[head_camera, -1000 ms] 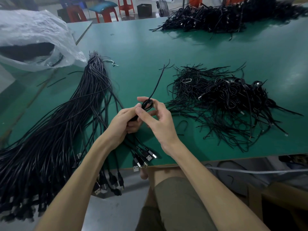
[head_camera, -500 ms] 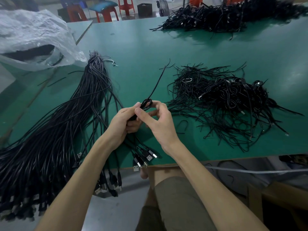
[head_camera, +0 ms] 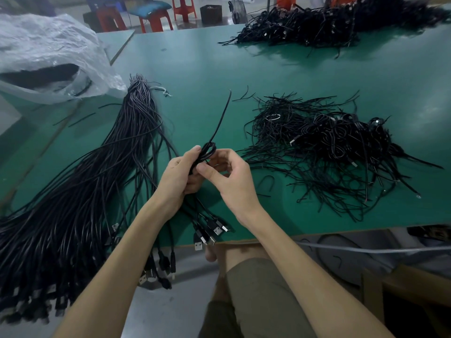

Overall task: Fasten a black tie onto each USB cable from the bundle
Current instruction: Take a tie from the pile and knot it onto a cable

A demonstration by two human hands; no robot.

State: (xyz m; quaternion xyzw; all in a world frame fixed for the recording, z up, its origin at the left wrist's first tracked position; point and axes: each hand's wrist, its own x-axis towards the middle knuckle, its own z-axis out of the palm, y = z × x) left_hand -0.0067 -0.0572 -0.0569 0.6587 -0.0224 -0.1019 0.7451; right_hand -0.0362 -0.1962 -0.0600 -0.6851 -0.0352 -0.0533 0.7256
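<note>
L hand [head_camera: 179, 178] grips looped USB cable [head_camera: 209, 150], R hand [head_camera: 233, 180] pinches same loop above table [head_camera: 195, 69].

A broad green-topped counter [head_camera: 268, 76] fills the view. Beyond its far edge stand red plastic stools [head_camera: 183, 9] and a dark square bin [head_camera: 211, 13]; below its near edge lies smooth grey floor [head_camera: 158, 311].

I'm seeing a cable-assembly workshop, a small factory floor: a long green workbench [head_camera: 268, 76] carries a thick bundle of USB cables [head_camera: 97, 179], a loose pile of black ties [head_camera: 329, 147] and a far heap of cables [head_camera: 329, 25], with a plastic sack [head_camera: 48, 50] alongside and red plastic stools [head_camera: 156, 20] beyond.
</note>
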